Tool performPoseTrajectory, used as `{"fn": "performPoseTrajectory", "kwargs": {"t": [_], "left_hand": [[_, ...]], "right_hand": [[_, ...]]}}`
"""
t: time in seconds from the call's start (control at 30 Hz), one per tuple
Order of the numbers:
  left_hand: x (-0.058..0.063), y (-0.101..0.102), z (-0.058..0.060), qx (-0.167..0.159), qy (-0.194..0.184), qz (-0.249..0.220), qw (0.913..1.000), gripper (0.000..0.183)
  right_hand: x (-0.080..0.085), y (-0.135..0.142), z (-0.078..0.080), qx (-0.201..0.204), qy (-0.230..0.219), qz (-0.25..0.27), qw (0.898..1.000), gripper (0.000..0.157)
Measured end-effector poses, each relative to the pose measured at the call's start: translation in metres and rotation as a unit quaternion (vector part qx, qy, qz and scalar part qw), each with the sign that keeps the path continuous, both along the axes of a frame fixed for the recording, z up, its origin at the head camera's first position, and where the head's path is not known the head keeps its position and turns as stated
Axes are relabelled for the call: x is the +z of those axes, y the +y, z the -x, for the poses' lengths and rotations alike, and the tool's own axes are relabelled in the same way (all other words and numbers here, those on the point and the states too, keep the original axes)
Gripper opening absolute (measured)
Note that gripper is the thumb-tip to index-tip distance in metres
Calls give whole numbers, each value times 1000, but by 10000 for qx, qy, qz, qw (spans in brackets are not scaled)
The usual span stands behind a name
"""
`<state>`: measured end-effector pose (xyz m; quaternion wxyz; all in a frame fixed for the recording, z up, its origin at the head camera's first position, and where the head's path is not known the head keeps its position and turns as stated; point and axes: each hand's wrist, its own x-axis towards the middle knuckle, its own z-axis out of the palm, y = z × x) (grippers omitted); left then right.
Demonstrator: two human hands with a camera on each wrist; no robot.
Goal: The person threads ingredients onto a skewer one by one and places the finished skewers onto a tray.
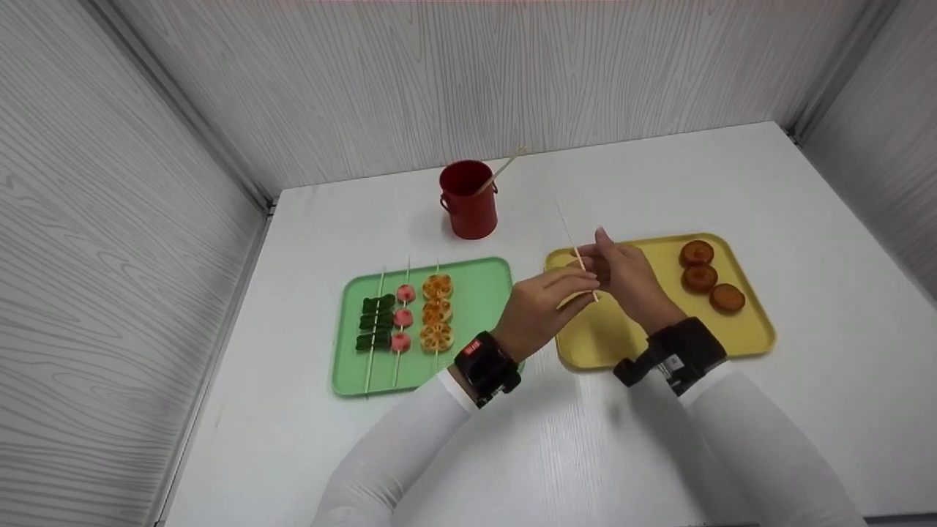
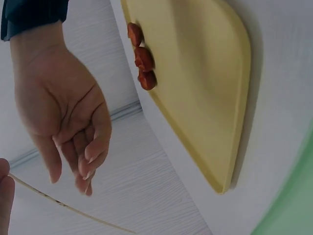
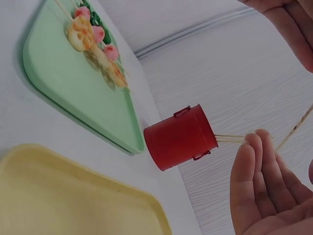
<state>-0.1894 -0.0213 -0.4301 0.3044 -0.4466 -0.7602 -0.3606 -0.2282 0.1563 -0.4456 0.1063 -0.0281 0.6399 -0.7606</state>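
Note:
My left hand (image 1: 543, 306) pinches a thin wooden skewer (image 1: 576, 247) near its lower end, with the rest slanting up and away; no food shows on it. Close beside the skewer is my right hand (image 1: 631, 284), palm turned toward the left hand, its fingers loosely bent around nothing in the left wrist view. Both hands are raised above the left part of a yellow tray (image 1: 596, 344). On that tray's right side lie three round brown food pieces (image 1: 697, 253), two touching and one slightly nearer.
A green tray (image 1: 479, 293) at left holds three loaded skewers: dark green pieces (image 1: 376, 322), pink pieces (image 1: 402, 317) and lotus root slices (image 1: 437, 312). Behind stands a red bucket (image 1: 473, 212) with skewers (image 3: 230, 138) sticking out. Pale wood-grain walls border the white table.

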Motion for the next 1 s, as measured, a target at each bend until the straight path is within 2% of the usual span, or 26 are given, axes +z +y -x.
{"fn": "performPoseTrajectory", "kwargs": {"t": [0.13, 0.3, 0.5, 0.73, 0.9, 1.0], "left_hand": [[-11, 1, -8, -203, 86, 254, 9994, 13], [-20, 0, -13, -366, 275, 442, 9980, 11], [-29, -2, -17, -307, 499, 639, 9962, 11], [-36, -4, -17, -188, 553, 688, 9959, 21], [-40, -7, -16, -17, 258, 438, 9987, 23], [-43, -9, -15, 103, -387, 164, 9991, 23]], "right_hand": [[-2, 2, 0, 193, -140, 129, 9996, 47], [-2, 3, -1, 114, -423, 106, 9990, 35], [-4, 6, -1, -16, -549, 194, 9983, 23], [-6, 11, -1, -209, -526, 251, 9981, 12], [-6, 13, 0, -319, -469, 132, 9983, 15], [-5, 14, -1, -379, -355, -11, 9987, 25]]}}
